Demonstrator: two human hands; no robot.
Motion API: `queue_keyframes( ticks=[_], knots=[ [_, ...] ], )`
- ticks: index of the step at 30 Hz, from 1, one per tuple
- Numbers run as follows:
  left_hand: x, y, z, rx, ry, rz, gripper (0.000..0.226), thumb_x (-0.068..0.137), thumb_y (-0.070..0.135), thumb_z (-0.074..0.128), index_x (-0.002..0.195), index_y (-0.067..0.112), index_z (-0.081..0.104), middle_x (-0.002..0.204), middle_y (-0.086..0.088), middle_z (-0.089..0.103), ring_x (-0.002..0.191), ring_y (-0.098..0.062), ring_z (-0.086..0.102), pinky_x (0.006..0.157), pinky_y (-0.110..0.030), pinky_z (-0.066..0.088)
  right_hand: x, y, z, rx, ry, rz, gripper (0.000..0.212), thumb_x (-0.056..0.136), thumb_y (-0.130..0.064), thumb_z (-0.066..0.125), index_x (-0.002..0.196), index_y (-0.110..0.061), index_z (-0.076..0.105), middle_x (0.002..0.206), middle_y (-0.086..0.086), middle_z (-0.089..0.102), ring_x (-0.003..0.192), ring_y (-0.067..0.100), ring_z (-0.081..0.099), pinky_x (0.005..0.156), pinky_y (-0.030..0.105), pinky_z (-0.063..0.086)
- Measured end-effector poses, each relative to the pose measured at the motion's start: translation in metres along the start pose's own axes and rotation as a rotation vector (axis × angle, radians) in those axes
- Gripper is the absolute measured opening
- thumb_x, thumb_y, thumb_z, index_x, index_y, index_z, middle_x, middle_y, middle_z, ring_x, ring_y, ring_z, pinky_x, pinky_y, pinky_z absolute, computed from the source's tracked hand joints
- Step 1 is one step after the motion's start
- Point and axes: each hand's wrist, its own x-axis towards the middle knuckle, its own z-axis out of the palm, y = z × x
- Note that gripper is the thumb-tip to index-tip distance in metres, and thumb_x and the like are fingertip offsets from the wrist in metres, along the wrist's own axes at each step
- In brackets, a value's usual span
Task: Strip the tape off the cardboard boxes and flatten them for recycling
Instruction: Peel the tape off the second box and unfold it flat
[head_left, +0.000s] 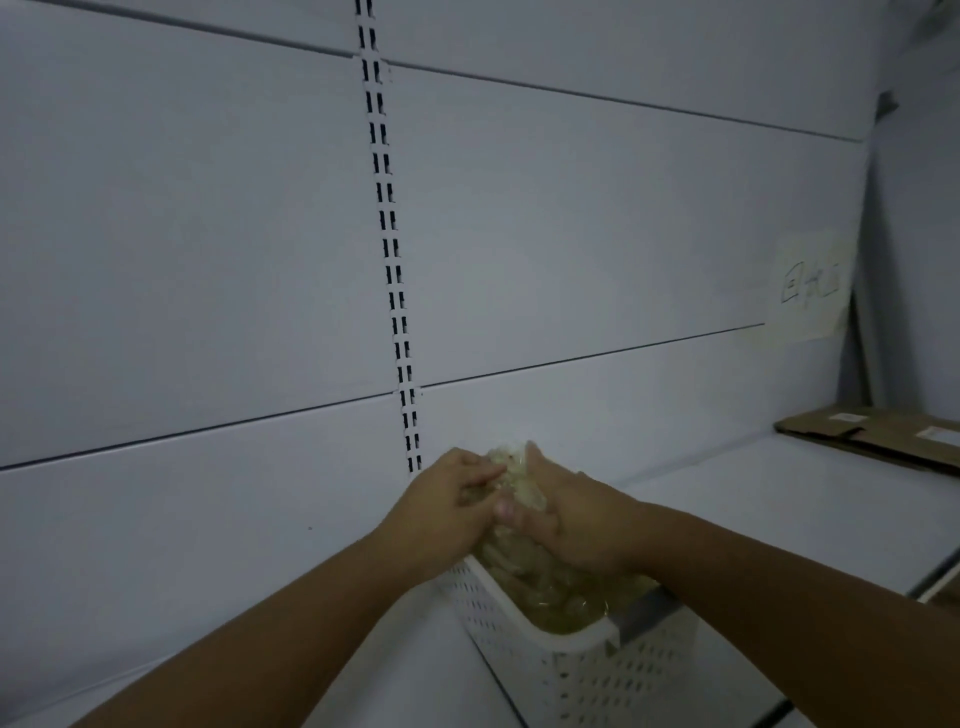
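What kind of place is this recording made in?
Probably a shop or stockroom with its shelving stripped bare. A slotted upright runs down pale back panels, flattened cardboard lies on the shelf at right, and both hands press crumpled tape into a white basket.

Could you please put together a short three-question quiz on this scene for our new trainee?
1. True or false: both hands, the left hand and the right hand, grip the wad of tape.
2. What lies directly below the wad? A) a white perforated basket B) a metal bucket C) a paper bag
3. What lies flat on the shelf at far right?

Key: 1 true; 2 A; 3 flattened cardboard.
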Motion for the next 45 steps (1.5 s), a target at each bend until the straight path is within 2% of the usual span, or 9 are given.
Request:
queue_keyframes(
  ticks=[2, 5, 9, 14, 20, 27, 34, 40, 45],
  knots=[
    [-0.001, 0.006, -0.005, 0.075, -0.023, -0.006, 0.039, 0.088, 0.039, 0.057, 0.122, 0.02, 0.059, 0.105, 0.011, 0.049, 0.095, -0.003, 0.054, 0.076, -0.012, 0.044, -0.005, -0.004, -0.003, 0.104, 0.23, 0.024, 0.108, 0.061, -0.083, 0.025, 0.148, -0.026, -0.001, 0.157, -0.003, 0.014, 0.142, 0.02, 0.018, 0.114, 0.038, 0.021],
    [0.0, 0.014, -0.014, 0.187, 0.012, -0.059, 0.038, 0.085, 0.037, 0.062, 0.121, 0.024, 0.058, 0.112, 0.005, 0.041, 0.111, -0.011, 0.042, 0.093, -0.021, 0.035, -0.009, -0.005, -0.019, 0.528, 0.827, -0.13, 0.041, 0.09, -0.052, 0.04, 0.123, -0.03, 0.048, 0.13, -0.012, 0.05, 0.126, 0.011, 0.044, 0.096, 0.014, 0.037],
    [-0.001, 0.023, -0.022, -0.162, 0.102, -0.134, 0.047, 0.082, 0.024, 0.069, 0.126, 0.031, 0.051, 0.099, 0.001, 0.054, 0.093, -0.013, 0.055, 0.081, -0.025, 0.049, -0.013, 0.0, -0.034, 0.737, 0.988, -0.182, 0.012, 0.094, -0.019, 0.049, 0.088, -0.025, 0.058, 0.091, -0.004, 0.067, 0.089, 0.006, 0.064, 0.091, 0.029, 0.05],
    [-0.001, 0.031, -0.031, -0.47, 0.256, -0.283, 0.022, 0.094, 0.029, 0.05, 0.114, 0.024, 0.057, 0.102, 0.002, 0.059, 0.093, -0.011, 0.055, 0.075, -0.024, 0.042, -0.018, -0.007, -0.044, 0.348, 0.879, -0.229, 0.014, 0.093, -0.02, 0.051, 0.083, -0.024, 0.061, 0.084, -0.006, 0.067, 0.084, 0.011, 0.063, 0.075, 0.023, 0.048],
    [-0.025, 0.055, -0.107, -0.002, 0.244, -0.206, 0.022, 0.095, 0.031, 0.047, 0.104, 0.017, 0.061, 0.099, 0.002, 0.062, 0.092, -0.015, 0.056, 0.07, -0.025, 0.042, -0.012, -0.091, -0.039, 0.007, 0.795, -0.417, 0.012, 0.089, -0.021, 0.055, 0.08, -0.028, 0.058, 0.079, -0.022, 0.059, 0.08, -0.001, 0.057, 0.066, 0.014, 0.041],
    [-0.153, 0.052, -0.268, 0.347, 0.021, -0.364, 0.023, 0.094, 0.03, 0.051, 0.112, 0.02, 0.061, 0.103, 0.003, 0.066, 0.094, -0.011, 0.06, 0.079, -0.025, 0.047, 0.013, -0.216, 0.062, -0.231, 0.153, -0.573, 0.02, 0.087, -0.044, 0.053, 0.104, -0.035, 0.06, 0.106, -0.017, 0.06, 0.087, -0.003, 0.051, 0.081, 0.023, 0.046],
    [-0.316, 0.011, -0.368, 0.565, 0.17, -0.533, 0.018, 0.092, 0.029, 0.055, 0.105, 0.027, 0.066, 0.096, 0.01, 0.069, 0.09, -0.007, 0.064, 0.084, -0.027, 0.051, 0.024, -0.33, 0.156, 0.016, -0.115, -0.732, 0.044, 0.085, -0.048, 0.056, 0.126, -0.035, 0.048, 0.126, -0.018, 0.049, 0.11, 0.0, 0.047, 0.087, 0.02, 0.043],
    [-0.379, -0.026, -0.356, 0.605, 0.162, -0.465, 0.03, 0.095, 0.028, 0.046, 0.121, 0.037, 0.058, 0.122, 0.015, 0.059, 0.11, -0.004, 0.054, 0.085, -0.017, 0.044, 0.033, -0.369, 0.191, -0.056, -0.192, -0.63, 0.031, 0.09, -0.044, 0.049, 0.094, -0.014, 0.058, 0.088, -0.001, 0.06, 0.081, 0.014, 0.056, 0.064, 0.025, 0.04],
    [-0.395, -0.04, -0.349, 0.653, 0.197, -0.199, 0.037, 0.089, 0.016, 0.056, 0.116, 0.041, 0.061, 0.12, 0.014, 0.062, 0.113, -0.004, 0.051, 0.098, -0.029, 0.043, 0.041, -0.369, 0.211, 0.017, 0.094, -0.55, 0.032, 0.097, -0.026, 0.042, 0.073, -0.012, 0.058, 0.067, -0.001, 0.057, 0.071, 0.02, 0.056, 0.06, 0.03, 0.034]
  ],
)
